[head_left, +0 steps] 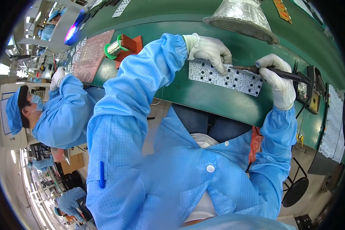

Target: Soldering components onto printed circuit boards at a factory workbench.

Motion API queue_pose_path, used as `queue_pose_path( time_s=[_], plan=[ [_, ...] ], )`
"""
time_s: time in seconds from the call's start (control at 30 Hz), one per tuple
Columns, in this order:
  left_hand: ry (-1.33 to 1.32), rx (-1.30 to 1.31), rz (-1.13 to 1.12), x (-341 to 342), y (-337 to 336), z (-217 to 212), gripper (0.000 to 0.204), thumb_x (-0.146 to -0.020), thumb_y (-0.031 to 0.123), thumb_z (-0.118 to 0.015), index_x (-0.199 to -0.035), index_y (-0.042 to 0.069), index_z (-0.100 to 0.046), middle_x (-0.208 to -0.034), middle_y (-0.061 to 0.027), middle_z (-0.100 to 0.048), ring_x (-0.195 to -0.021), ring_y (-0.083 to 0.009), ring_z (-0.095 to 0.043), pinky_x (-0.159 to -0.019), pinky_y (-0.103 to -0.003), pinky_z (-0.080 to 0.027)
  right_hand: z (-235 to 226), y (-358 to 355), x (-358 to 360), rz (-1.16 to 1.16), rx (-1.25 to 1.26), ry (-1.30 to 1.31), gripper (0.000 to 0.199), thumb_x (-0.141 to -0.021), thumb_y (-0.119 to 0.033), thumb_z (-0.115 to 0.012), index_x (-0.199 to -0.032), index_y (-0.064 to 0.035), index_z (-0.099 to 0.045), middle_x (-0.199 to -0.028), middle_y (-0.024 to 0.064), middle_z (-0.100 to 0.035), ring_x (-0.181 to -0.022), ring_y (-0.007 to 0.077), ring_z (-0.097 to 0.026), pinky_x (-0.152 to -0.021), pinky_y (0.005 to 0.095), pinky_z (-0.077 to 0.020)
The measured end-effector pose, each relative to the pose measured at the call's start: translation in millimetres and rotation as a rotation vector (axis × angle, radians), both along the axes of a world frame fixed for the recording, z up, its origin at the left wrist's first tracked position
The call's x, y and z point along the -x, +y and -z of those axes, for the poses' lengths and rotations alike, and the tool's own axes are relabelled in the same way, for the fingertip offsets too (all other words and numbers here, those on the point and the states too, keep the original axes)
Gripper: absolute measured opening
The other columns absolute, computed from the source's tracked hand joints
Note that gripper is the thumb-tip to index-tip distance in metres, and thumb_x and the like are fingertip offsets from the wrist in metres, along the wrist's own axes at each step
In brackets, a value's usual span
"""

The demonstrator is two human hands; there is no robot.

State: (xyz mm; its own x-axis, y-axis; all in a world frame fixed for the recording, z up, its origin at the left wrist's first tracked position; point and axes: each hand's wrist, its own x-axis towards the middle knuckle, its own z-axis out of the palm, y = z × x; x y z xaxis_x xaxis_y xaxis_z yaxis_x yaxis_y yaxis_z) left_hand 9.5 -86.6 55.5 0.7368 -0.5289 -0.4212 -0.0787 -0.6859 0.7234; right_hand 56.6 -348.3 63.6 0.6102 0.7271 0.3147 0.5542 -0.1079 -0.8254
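A white circuit board point(237, 81) with rows of small black parts lies flat on the green bench in front of me. My left hand point(211, 51), in a white glove, rests over its upper left part with the fingers closed. A thin strand of solder wire shows by those fingertips; most of it is hidden by the glove. In my gloved right hand point(276, 78) is a soldering iron point(253, 69), gripped like a pen. Its tip points left and reaches the board's upper edge, close to my left fingers.
Left of my arm stands a solder spool point(115, 48) on a red-brown holder point(132, 48). A foil-covered hood point(243, 19) hangs beyond the board. To the right are an iron stand point(314, 90) and a stack of white boards point(332, 124). A co-worker point(61, 111) sits at the left.
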Motion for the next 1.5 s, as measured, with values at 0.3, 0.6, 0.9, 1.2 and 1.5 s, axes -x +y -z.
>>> queue_pose_path(
  time_s=[0.3, 0.6, 0.9, 1.2, 1.5],
  plan=[
    [0.102, 0.022, -0.095, -2.4, -1.4, 4.6, 0.047, -0.075, 0.033, -0.08, -0.105, 0.0, -0.066, -0.089, -0.0041, -0.067, -0.082, -0.0114, -0.059, -0.071, -0.029, -0.048, 5.2, -0.3, -5.9, -0.079, -0.011, -0.032, 0.014, -0.08, -0.01, -0.057, -0.086, 0.0022, -0.058, -0.083, 0.0102, -0.058, -0.072, 0.0195, -0.056, -0.067, 0.0309, -0.0456],
    [0.07, 0.001, -0.104, -0.4, -0.3, 8.3, 0.046, -0.077, 0.034, -0.079, -0.106, 0.0, -0.066, -0.088, -0.0047, -0.067, -0.08, -0.0122, -0.059, -0.071, -0.029, -0.048, 8.0, -1.9, -5.6, -0.077, 0.03, -0.181, 0.015, -0.083, -0.014, -0.059, -0.087, 0.001, -0.058, -0.087, 0.0094, -0.06, -0.08, 0.0247, -0.058, -0.074, 0.0341, -0.0457],
    [0.114, 0.039, -0.112, -0.1, 0.1, 7.1, 0.046, -0.077, 0.032, -0.079, -0.107, 0.0, -0.067, -0.092, -0.0055, -0.069, -0.083, -0.0118, -0.062, -0.072, -0.028, -0.05, 6.8, -3.9, -5.5, -0.041, 0.028, -0.177, 0.019, -0.08, -0.017, -0.061, -0.087, 0.0009, -0.059, -0.082, 0.0084, -0.06, -0.075, 0.0189, -0.058, -0.072, 0.0313, -0.0467],
    [0.096, 0.022, -0.111, -0.1, -2.4, 8.3, 0.047, -0.077, 0.031, -0.078, -0.11, 0.0, -0.065, -0.091, -0.0052, -0.069, -0.083, -0.0116, -0.062, -0.072, -0.027, -0.049, 8.7, -5.2, -7.7, -0.036, 0.022, -0.261, 0.02, -0.08, -0.018, -0.061, -0.086, 0.0015, -0.059, -0.082, 0.0087, -0.059, -0.075, 0.0188, -0.057, -0.071, 0.0315, -0.0456],
    [0.098, 0.121, -0.15, -4.9, -0.7, 18.0, 0.046, -0.079, 0.03, -0.077, -0.111, -0.001, -0.065, -0.096, -0.0058, -0.068, -0.085, -0.012, -0.061, -0.074, -0.027, -0.049, -5.1, -20.7, 1.1, 0.08, 0.0, -0.284, 0.015, -0.084, -0.013, -0.057, -0.088, 0.0013, -0.061, -0.08, 0.0087, -0.058, -0.071, 0.0162, -0.055, -0.065, 0.0285, -0.0431]
  ],
)
